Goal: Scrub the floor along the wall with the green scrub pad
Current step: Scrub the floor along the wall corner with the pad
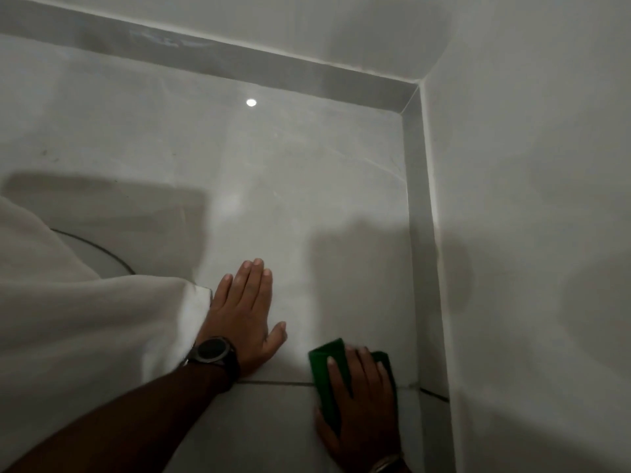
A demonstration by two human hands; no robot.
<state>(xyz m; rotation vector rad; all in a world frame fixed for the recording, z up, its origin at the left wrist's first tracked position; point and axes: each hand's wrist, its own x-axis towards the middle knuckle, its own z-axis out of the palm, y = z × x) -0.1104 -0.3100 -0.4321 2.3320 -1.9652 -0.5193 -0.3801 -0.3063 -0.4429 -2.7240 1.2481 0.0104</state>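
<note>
Down low, near a corner of the room, two bare hands rest on a pale gray tiled floor (pixel 307 199). The right hand (pixel 362 401) lies flat on top of the green scrub pad (pixel 329 373) and presses it onto the tiles. Its fingers are spread over the pad, not curled around it, so this grip is open and only pushes down. The pad sits near the bottom of the view, just beside the gray baseboard strip (pixel 418 216) that runs along the wall (pixel 529 199) on the right. The pad lies across a dark grout line (pixel 273 383) between two tiles. A band (pixel 386 463) shows at the right wrist, but it is too cut off to tell what it is. The left hand (pixel 244 315) is flat on the floor too, with fingers straight and close together and the thumb out to the side. It holds nothing. It has a dark round watch (pixel 211 349) on its wrist. A white cloth (pixel 85 319) lies to the left and touches that hand. A small bright dot of light (pixel 251 102) shines on the floor farther away.
</note>
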